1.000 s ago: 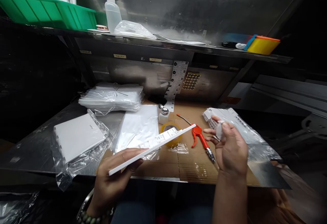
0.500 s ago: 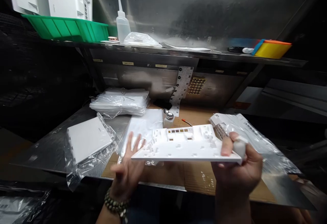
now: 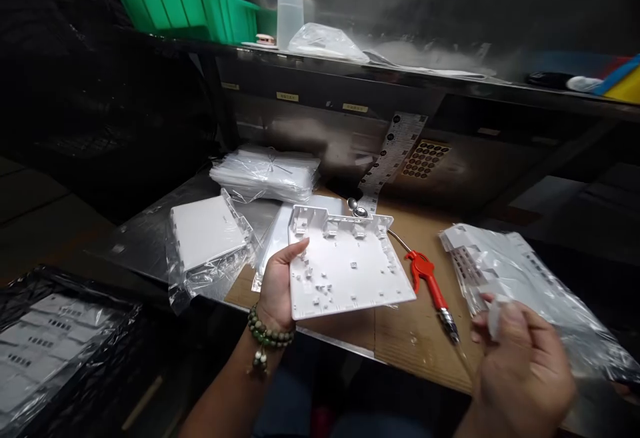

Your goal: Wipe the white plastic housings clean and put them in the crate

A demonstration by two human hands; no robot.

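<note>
My left hand (image 3: 278,286) grips a white plastic housing (image 3: 350,271) by its left edge, thumb on the inner face. The housing is tilted so that its clips and posts face me. Off to the right, my right hand (image 3: 525,358) pinches a small white cloth (image 3: 495,317), apart from the housing. Between the two lies a red air blow gun (image 3: 425,275) with a metal nozzle and hose fitting. Behind the housing stands a small bottle with a metal cap (image 3: 359,212), partly hidden.
Bagged white housings lie left (image 3: 207,231) and right (image 3: 520,278). A stack of plastic bags (image 3: 265,175) sits at the back. The overhead shelf (image 3: 320,65) carries a green bin (image 3: 190,15) and a squeeze bottle (image 3: 290,15). At lower left is a black crate (image 3: 120,318) of bagged parts.
The housing has passed from my right hand to my left and turned its inner face towards me. My right hand has moved right with the cloth. The blow gun has come into sight.
</note>
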